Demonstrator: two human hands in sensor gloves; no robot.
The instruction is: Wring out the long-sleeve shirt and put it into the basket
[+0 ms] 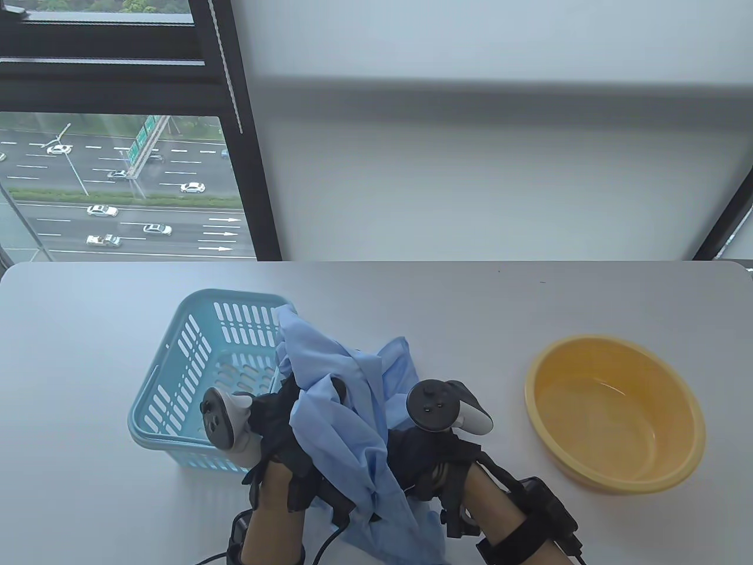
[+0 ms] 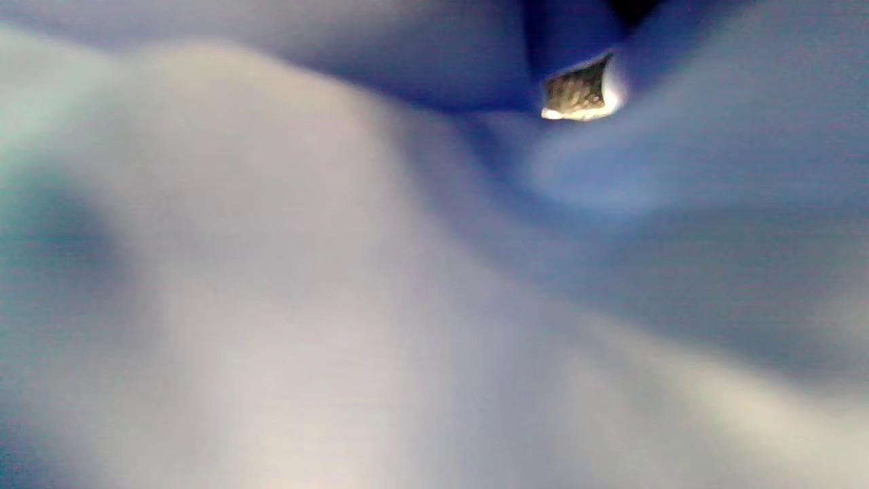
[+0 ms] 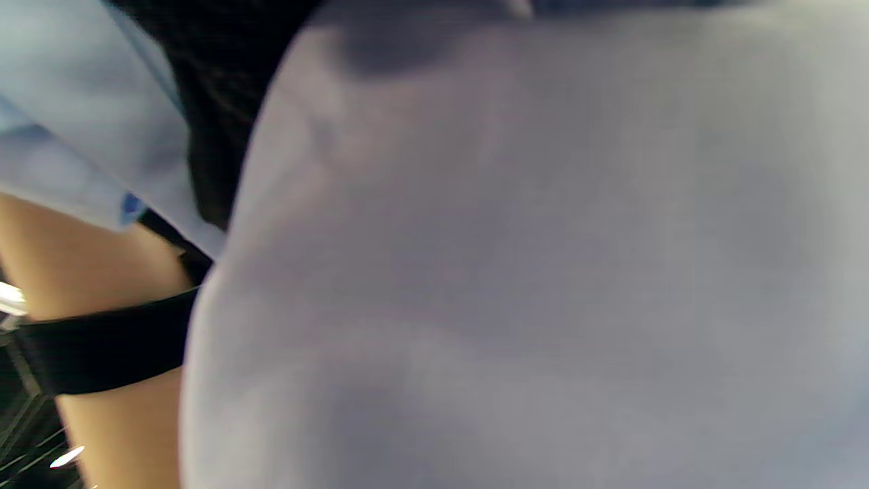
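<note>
So both hands are up off the bench (image 1: pixel 529 294) with the light blue long-sleeve shirt (image 1: pixel 338 406) bunched between them. The left hand (image 1: pixel 276 429) sits at the shirt's left side, black glove fingers (image 1: pixel 291 391) curled into the cloth, so it grips the fabric. The right hand (image 1: pixel 420 450) is on the shirt's right side with its tracker (image 1: pixel 441 406) facing up; it's pressed into the cloth, but the fabric hides its fingers, so I can't tell how closed it is or whether it really has hold.

The shirt itself stands up in a crumpled ridge. Its far end flops over the right rim of the light blue slotted basket (image 1: pixel 194 353), and its near end hangs down past the wrists toward the near edge of the bench. So it's partly draped onto the basket edge, mostly not in it. The basket sits on the left part of the bench, just behind the left hand.

Over on the right, well apart from the hands, there's a yellow plastic basin (image 1: pixel 615 412) with a bit of clear water in the bottom.

Left wrist view is basically all blurry blue cloth (image 2: pixel 339 272) right up against the lens. Right wrist view is the same deal, pale fabric (image 3: pixel 509 272) filling most of it, with a bare forearm (image 3: pixel 88 258) and a black strap (image 3: pixel 102 350) at the left.

Behind the bench is a window (image 1: pixel 117 176) looking down on a highway with cars.
</note>
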